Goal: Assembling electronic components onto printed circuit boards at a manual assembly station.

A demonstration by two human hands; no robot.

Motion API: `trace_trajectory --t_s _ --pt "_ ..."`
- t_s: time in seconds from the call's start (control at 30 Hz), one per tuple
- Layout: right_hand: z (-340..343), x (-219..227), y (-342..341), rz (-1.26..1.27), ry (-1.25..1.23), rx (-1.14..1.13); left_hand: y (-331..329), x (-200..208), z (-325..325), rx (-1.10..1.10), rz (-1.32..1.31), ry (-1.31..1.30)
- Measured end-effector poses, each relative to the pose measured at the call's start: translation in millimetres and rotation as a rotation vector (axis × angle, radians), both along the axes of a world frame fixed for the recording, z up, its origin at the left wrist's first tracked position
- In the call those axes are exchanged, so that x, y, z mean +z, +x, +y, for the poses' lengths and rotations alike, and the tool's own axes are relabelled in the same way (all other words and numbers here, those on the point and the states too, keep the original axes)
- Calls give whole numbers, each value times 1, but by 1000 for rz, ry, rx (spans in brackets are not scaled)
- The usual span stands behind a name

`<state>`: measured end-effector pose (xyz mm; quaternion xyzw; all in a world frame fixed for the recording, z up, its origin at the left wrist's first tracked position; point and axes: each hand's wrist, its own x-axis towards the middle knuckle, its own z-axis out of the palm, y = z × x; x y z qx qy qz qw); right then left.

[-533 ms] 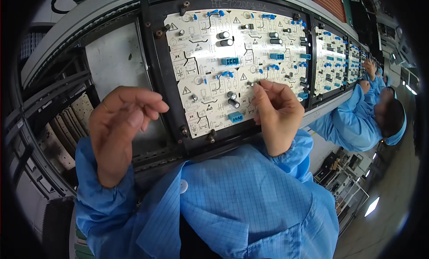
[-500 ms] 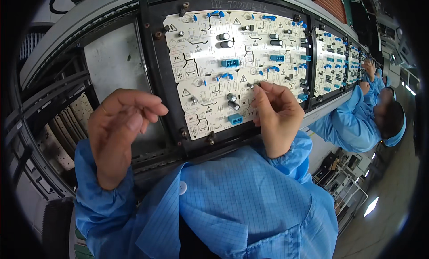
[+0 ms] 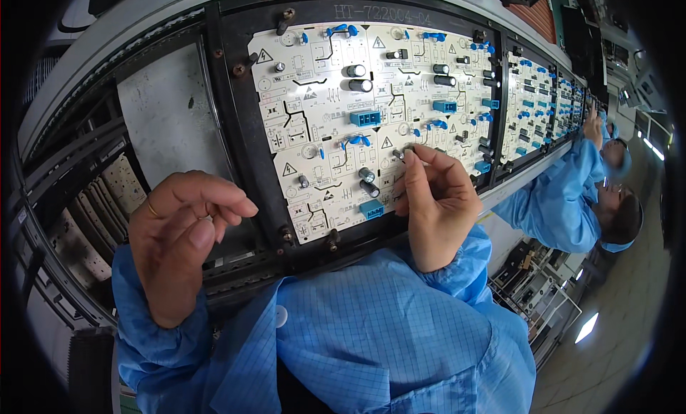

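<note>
Circuit boards (image 3: 341, 74) are seated in a black carrier (image 3: 239, 106), presumably for steadiness. At a small capacitor (image 3: 398, 154) the right hand (image 3: 443, 207) is poised (grip cannot be told); the left hand (image 3: 175, 232) is held aside, loosely parted.

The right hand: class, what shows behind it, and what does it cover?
Behind the right hand is the white circuit board, a small silver cylinder showing beside the fingertips. The patch directly behind the hand is covered; any parts there cannot be seen.
</note>
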<state>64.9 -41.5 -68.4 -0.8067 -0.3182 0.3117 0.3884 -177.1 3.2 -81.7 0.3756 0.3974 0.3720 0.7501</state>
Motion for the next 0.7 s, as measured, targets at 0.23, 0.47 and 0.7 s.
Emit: trace_trajectory --t_s 0.23,0.47,0.7 --pt "1 -1 -1 51 5 -29 -1 0 1 -21 12 -4" --pt "2 1 -5 105 -6 -84 -2 1 2 -32 17 -21" --pt "3 -1 -5 136 27 -75 0 -1 0 -18 5 -26"
